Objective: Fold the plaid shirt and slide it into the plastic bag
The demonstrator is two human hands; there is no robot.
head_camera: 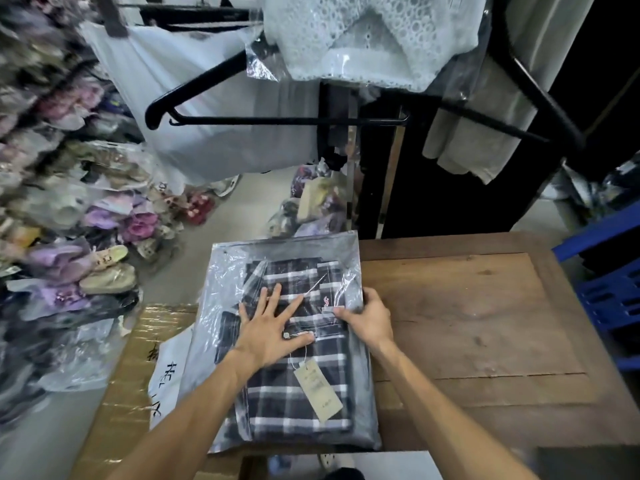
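Note:
The folded plaid shirt point(298, 407), dark with white stripes and a beige paper tag, lies inside the clear plastic bag point(228, 268) at the left edge of the wooden table. My left hand point(273, 327) presses flat, fingers spread, on the shirt's upper half; whether it is over or under the plastic is unclear. My right hand point(367, 317) grips the bag's right edge beside the shirt, fingers curled over the plastic. The bag's far end extends past the shirt.
The wooden table point(485, 323) stretches to the right. A cardboard box point(128, 393) with a white bag on it sits at left. Piles of bagged shoes point(86, 265) cover the floor. Black hangers point(277, 119) with garments hang ahead. Blue crates point(609, 289) stand at right.

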